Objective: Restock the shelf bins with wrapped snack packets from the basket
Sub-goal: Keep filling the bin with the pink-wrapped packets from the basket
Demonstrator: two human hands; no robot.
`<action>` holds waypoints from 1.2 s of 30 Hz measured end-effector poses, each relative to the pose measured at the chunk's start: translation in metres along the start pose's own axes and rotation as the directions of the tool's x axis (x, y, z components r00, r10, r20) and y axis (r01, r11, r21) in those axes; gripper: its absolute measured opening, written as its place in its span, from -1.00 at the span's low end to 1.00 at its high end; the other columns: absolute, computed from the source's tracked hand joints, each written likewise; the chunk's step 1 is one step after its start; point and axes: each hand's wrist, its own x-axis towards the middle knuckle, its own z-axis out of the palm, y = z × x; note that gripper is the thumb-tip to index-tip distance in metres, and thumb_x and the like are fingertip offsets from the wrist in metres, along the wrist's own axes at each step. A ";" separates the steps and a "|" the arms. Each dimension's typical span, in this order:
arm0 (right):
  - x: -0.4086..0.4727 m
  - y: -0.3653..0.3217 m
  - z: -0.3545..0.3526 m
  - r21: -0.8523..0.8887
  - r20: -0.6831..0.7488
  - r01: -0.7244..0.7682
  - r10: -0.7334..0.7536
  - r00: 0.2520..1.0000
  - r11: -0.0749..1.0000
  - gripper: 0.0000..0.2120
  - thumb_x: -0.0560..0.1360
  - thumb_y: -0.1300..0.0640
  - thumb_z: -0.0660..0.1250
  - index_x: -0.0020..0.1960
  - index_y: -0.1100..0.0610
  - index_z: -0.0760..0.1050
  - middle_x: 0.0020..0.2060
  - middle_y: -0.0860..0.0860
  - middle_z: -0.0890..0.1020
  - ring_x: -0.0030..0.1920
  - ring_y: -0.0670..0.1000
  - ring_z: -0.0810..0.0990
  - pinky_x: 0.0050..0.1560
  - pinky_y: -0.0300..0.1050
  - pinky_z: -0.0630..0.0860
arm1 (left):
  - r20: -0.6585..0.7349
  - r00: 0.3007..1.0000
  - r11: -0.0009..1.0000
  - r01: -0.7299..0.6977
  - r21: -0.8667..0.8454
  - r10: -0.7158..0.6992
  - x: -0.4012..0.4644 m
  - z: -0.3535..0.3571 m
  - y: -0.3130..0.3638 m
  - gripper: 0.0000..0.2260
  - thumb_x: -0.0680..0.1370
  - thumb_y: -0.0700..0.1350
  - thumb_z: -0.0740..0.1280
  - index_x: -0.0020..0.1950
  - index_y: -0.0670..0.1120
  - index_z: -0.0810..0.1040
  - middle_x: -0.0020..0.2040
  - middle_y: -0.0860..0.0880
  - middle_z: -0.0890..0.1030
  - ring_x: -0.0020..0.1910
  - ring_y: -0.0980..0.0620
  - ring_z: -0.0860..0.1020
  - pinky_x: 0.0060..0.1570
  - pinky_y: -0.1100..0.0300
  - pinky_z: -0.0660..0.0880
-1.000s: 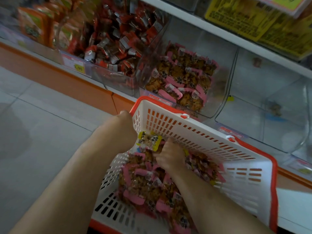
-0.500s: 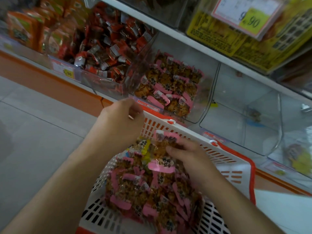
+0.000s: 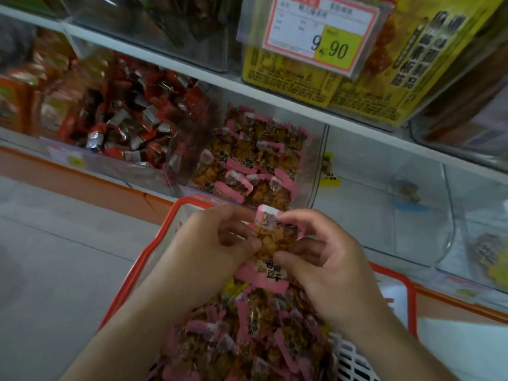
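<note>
A white basket with a red rim (image 3: 411,298) sits below me, filled with several pink-edged snack packets (image 3: 247,331). Above its far edge both hands hold a small bunch of these packets (image 3: 273,243). My left hand (image 3: 217,243) grips the bunch from the left, and my right hand (image 3: 327,259) pinches it from the right, thumb on the front. Straight ahead stands a clear shelf bin (image 3: 316,171) partly filled with the same pink packets (image 3: 247,160).
Left of that bin, another clear bin holds red and silver packets (image 3: 132,114). To the right are nearly bare clear bins (image 3: 384,204), one with a yellow packet (image 3: 330,171). A price tag reading 9.90 (image 3: 319,34) hangs from the upper shelf. Grey floor tiles (image 3: 55,257) lie left.
Both hands rose out of the basket, and the left hand left the basket rim to join the right on the bunch of packets. The view tilted up toward the shelf.
</note>
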 end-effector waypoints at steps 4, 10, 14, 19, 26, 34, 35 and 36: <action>0.022 -0.012 -0.007 0.005 -0.139 0.016 -0.015 0.990 1.000 -0.57 0.50 0.28 0.58 0.14 -0.21 0.63 -0.01 -0.19 0.74 -0.07 -0.09 0.76 -0.01 -0.01 0.74 | -0.171 0.973 0.931 -0.085 0.356 0.155 0.007 -0.004 -0.002 -0.64 0.60 0.00 0.40 0.38 0.24 0.49 0.30 0.30 0.54 0.29 0.25 0.47 0.24 0.29 0.45; 0.103 -0.041 0.001 -0.340 -0.127 0.092 -0.143 0.982 0.936 -0.60 0.50 0.25 0.58 0.10 -0.16 0.51 0.08 -0.16 0.67 -0.13 -0.18 0.67 -0.17 -0.13 0.69 | -0.099 0.993 0.804 0.010 0.595 0.060 0.014 -0.008 -0.015 -0.35 0.62 -0.02 0.36 0.66 0.08 0.16 0.62 0.16 0.14 0.61 0.07 0.12 0.60 0.03 0.19; 0.141 -0.040 0.022 -0.591 0.019 0.031 -0.025 1.000 0.806 -0.64 0.51 0.32 0.49 0.09 -0.07 0.46 -0.04 -0.04 0.61 -0.17 -0.01 0.60 -0.33 -0.06 0.56 | -0.085 0.995 0.809 0.016 0.588 0.042 0.015 -0.009 -0.017 -0.37 0.62 -0.01 0.36 0.63 0.09 0.17 0.62 0.19 0.07 0.62 0.08 0.09 0.61 0.02 0.17; 0.154 -0.016 0.035 -0.700 0.013 -0.021 0.043 0.999 0.714 -0.65 0.48 0.38 0.42 0.03 -0.03 0.46 -0.19 -0.01 0.56 -0.23 0.04 0.56 -0.39 -0.13 0.32 | -0.073 0.996 0.789 0.001 0.615 0.055 0.016 -0.011 -0.020 -0.37 0.62 0.01 0.34 0.63 0.11 0.13 0.62 0.19 0.02 0.63 0.08 0.07 0.62 0.00 0.14; 0.152 0.003 0.051 -0.823 0.007 0.074 -0.120 0.993 0.563 -0.64 0.52 0.32 0.35 0.22 -0.03 0.58 0.07 0.06 0.51 0.05 0.17 0.58 0.09 0.11 0.62 | -0.063 0.995 0.780 -0.016 0.626 0.072 0.015 -0.012 -0.021 -0.36 0.62 0.01 0.33 0.63 0.11 0.12 0.63 0.19 0.02 0.63 0.09 0.02 0.62 0.01 0.05; 0.146 -0.002 0.047 -0.891 0.046 0.122 -0.179 0.983 0.438 -0.68 0.54 0.32 0.36 0.21 0.03 0.65 0.05 0.05 0.59 -0.01 0.15 0.62 0.01 0.05 0.65 | -0.062 0.997 0.778 0.007 0.629 0.042 0.014 -0.013 -0.018 -0.36 0.62 0.00 0.34 0.63 0.10 0.12 0.63 0.19 0.02 0.64 0.07 0.02 0.63 -0.04 0.07; 0.143 -0.003 0.045 -0.896 0.051 0.127 -0.186 0.981 0.425 -0.64 0.54 0.34 0.36 0.24 0.03 0.66 0.06 0.05 0.62 0.00 0.15 0.64 0.01 0.04 0.65 | -0.062 0.997 0.779 0.009 0.626 0.039 0.014 -0.013 -0.017 -0.36 0.62 0.00 0.34 0.64 0.10 0.12 0.64 0.19 0.02 0.64 0.07 0.02 0.63 -0.05 0.08; 0.140 -0.005 0.043 -0.899 0.058 0.133 -0.187 0.981 0.417 -0.61 0.53 0.36 0.35 0.26 0.04 0.66 0.08 0.06 0.64 0.01 0.15 0.65 0.01 0.03 0.66 | -0.060 0.998 0.784 0.009 0.621 0.036 0.014 -0.013 -0.017 -0.36 0.62 -0.01 0.34 0.64 0.10 0.12 0.64 0.18 0.02 0.64 0.07 0.03 0.63 -0.06 0.10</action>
